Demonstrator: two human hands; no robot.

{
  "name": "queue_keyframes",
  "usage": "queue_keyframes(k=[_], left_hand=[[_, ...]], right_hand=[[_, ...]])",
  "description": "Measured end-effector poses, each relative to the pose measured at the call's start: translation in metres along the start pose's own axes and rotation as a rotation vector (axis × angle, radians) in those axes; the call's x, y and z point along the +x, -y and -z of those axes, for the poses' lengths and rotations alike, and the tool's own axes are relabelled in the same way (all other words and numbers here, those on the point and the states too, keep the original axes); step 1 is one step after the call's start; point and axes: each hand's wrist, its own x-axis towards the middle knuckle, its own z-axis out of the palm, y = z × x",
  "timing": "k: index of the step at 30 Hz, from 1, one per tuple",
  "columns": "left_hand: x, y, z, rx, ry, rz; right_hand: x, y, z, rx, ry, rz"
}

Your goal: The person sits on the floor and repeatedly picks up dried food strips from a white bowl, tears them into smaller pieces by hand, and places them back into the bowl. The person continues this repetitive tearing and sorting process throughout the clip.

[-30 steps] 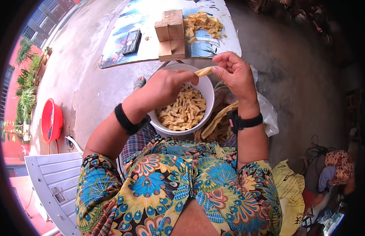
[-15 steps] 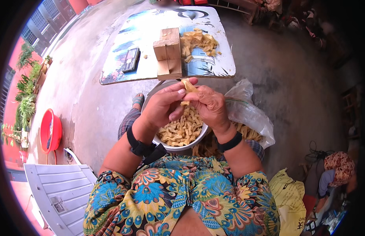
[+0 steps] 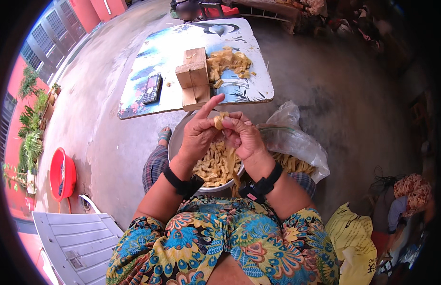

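Between my two hands, over a basin, is a soft yellow strip that looks like tofu skin, bent into a small loop. My left hand pinches one side of it, thumb against the fingers and index finger stretched upward. The fingers of my right hand are closed on its other side. A long flat tail of the same stuff hangs below my right hand toward the basin rim. Several short, twisted yellow pieces fill the grey-white basin between my knees.
Ahead stands a low table with a wooden block stand, a heap of yellow scraps and a keypad phone. A clear plastic bag of strips lies right. Left are a red tub and white chair.
The strip has gone from a straight fold to a tight loop, and its tail now hangs down. My right hand has turned, and my left index finger has straightened upward.
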Motion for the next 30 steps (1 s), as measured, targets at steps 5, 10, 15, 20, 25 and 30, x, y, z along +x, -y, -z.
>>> queue_keyframes(k=[5,10,15,20,25,30], left_hand=[[0.001,0.001,0.006,0.437,0.013,-0.079],[-0.004,-0.013,0.005,0.805,-0.045,-0.186],[-0.012,-0.013,0.007,0.535,-0.002,0.093],[-0.016,-0.034,0.002,0.013,0.206,0.635],[-0.022,-0.052,0.013,-0.369,0.257,0.683],[-0.008,-0.064,0.055,-0.014,0.434,0.625]], right_hand=[[0.001,0.007,-0.004,-0.629,0.023,0.309],[-0.007,0.021,-0.015,-1.102,0.172,0.665],[-0.018,0.048,-0.012,-1.467,0.18,0.52],[-0.015,0.056,0.003,-1.048,0.285,0.25],[-0.012,0.076,0.022,-0.68,0.238,0.162],[-0.005,0.062,0.012,-0.729,0.225,0.247]])
